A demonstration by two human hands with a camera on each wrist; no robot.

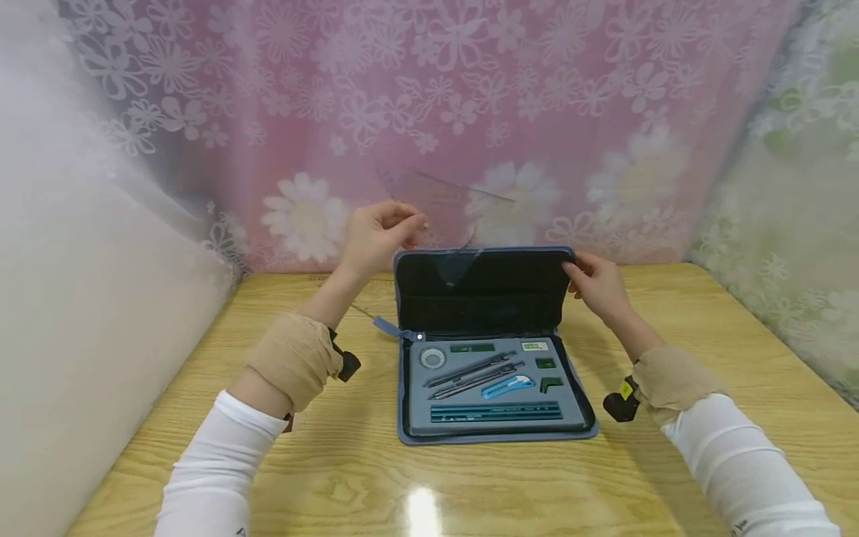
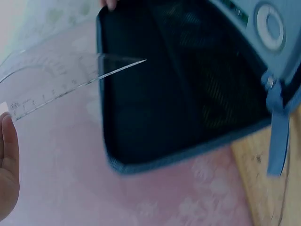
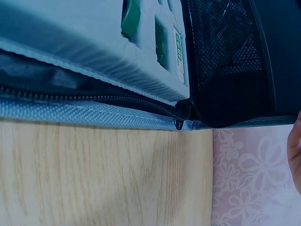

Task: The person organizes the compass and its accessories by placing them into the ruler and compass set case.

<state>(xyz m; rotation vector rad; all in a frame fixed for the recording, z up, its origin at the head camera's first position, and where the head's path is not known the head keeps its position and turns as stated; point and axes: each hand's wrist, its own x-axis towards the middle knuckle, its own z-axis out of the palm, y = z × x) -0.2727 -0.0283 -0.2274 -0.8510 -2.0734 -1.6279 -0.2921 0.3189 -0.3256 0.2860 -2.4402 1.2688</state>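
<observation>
My left hand (image 1: 385, 231) pinches a clear triangular set square (image 2: 61, 82) with printed scale marks and a curved cut-out. It is raised, and one pointed end overlaps the open lid in the left wrist view. My right hand (image 1: 597, 283) grips the upper right corner of the lid (image 1: 483, 309) of a blue zip case (image 1: 496, 441), which stands upright. Foam in the lower half holds two compasses (image 1: 475, 373), a blue utility knife (image 1: 508, 385), several dark green pencils (image 1: 495, 412), a roll of tape (image 1: 432, 358) and a white eraser (image 1: 535, 346).
The case lies on a wood-grain table (image 1: 335, 462). A blue strap (image 1: 387, 326) sticks out at its left hinge. Behind my left forearm, a clear ruler (image 1: 325, 279) lies near the table's back edge. A pink flowered cloth (image 1: 429, 97) hangs behind.
</observation>
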